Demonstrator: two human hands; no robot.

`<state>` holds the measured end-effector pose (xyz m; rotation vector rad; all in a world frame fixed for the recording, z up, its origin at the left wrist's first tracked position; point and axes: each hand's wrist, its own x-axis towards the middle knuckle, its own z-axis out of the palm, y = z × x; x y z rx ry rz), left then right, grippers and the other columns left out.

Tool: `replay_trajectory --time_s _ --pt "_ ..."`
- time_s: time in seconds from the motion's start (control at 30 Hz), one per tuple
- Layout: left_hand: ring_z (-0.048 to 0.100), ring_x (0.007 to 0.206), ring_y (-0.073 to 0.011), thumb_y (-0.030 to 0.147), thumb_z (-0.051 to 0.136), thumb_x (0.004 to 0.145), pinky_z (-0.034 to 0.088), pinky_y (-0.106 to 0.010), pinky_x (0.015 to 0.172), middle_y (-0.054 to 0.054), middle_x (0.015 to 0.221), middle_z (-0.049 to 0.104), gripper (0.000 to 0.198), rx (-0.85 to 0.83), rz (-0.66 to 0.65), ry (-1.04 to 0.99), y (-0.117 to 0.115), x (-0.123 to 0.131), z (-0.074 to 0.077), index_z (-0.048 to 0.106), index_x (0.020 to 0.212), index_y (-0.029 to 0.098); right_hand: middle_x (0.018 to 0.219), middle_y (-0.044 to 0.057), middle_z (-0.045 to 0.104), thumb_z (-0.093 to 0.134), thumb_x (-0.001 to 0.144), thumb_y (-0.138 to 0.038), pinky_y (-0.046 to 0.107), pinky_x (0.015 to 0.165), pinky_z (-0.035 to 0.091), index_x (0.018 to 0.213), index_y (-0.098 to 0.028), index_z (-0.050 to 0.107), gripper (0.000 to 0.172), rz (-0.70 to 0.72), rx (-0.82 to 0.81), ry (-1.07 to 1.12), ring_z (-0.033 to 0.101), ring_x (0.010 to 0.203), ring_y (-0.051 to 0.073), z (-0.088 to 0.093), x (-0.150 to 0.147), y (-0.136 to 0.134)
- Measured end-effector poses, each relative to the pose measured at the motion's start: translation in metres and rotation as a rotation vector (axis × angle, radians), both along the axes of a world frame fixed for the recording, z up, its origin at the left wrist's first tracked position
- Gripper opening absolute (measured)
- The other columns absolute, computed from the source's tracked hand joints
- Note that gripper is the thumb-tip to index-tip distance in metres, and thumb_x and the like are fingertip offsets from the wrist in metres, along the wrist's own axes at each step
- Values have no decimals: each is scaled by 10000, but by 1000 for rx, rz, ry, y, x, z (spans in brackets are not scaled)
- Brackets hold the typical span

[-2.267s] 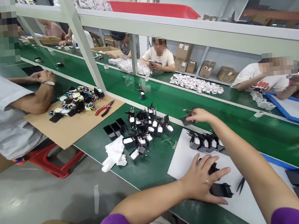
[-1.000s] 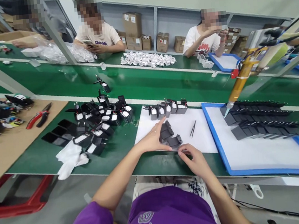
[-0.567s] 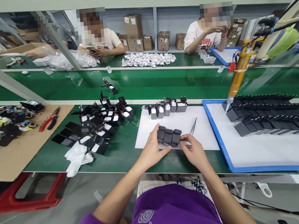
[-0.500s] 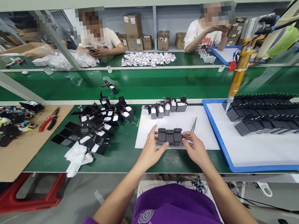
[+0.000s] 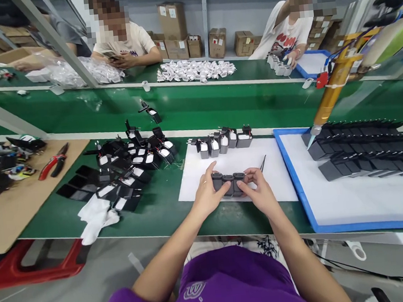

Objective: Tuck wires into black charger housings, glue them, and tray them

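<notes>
Three black power adapters stand side by side in a row on a white sheet. My left hand grips the left end of the row, its thumb pressed on the near face. From the other end, my right hand closes on the same row, thumb also in front. Just beyond the right fingers lie dark tweezers. Several open adapter cases with white inner faces line the sheet's far edge. My fingers hide the row's outer sides.
Left on the green bench are a heap of open black cases, a white cloth and red-handled pliers on cardboard. To the right, a blue-rimmed tray bears rows of adapters under a yellow dispenser. Co-workers sit opposite.
Both thumbs have moved inward onto the near faces of the adapters, and the right hand has closed in on the row. The co-worker at the far right has raised one arm.
</notes>
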<state>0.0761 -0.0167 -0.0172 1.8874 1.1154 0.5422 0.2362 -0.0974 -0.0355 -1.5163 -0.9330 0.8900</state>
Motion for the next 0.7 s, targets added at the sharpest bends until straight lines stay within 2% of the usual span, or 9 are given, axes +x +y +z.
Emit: replay_trajectory --time_s 0.17,0.27,0.33,0.43,0.5,0.6,0.7 --pt "530 1131 -286 427 587 845 433 -453 966 -126 1209 544 705 -16 14 -34 -1 -1 -2 279 1446 225 841 19 469 612 784 -458 281 510 573 1029 -245 408 384 -51 14 -61 538 825 195 0 -9 -2" --pt "485 1202 -294 489 595 835 401 -467 1003 -152 1282 503 764 -55 22 -74 -4 -8 -3 252 1458 209 916 59 510 530 857 -461 308 592 576 1016 -225 420 305 -130 37 -194 559 859 202 1 -20 -11" --pt "513 1169 -274 538 575 839 421 -451 988 -163 1354 451 800 -150 7 -143 -10 -15 -3 206 1474 221 1042 101 522 489 891 -447 344 707 580 1068 -214 436 297 -127 69 -288 562 979 222 2 -26 -18" --pt "548 1122 -245 603 506 861 440 -436 983 -171 1444 370 818 -275 -93 -288 -22 -25 -4 135 1492 238 1272 156 454 577 844 -458 463 950 500 1250 -200 383 518 -28 141 -471 466 1214 279 6 -31 -21" --pt "530 1163 -258 639 497 851 428 -448 1003 -177 1475 335 868 -302 -170 -355 -29 -29 -7 83 1502 241 1334 180 414 659 779 -470 519 1044 409 1333 -180 322 711 -3 161 -585 416 1274 314 9 -33 -18" --pt "507 1211 -277 675 499 831 413 -466 1026 -191 1503 289 938 -325 -215 -396 -32 -33 -11 13 1508 244 1338 199 407 703 734 -457 533 1049 393 1393 -165 274 839 -38 128 -684 414 1273 345 11 -37 -11" --pt "463 1276 -285 662 470 854 375 -475 1067 -190 1508 283 905 -317 -228 -369 -23 -37 -13 9 1509 241 1343 206 387 722 704 -459 538 1008 424 1419 -179 269 892 -58 78 -747 432 1248 367 11 -40 -3"
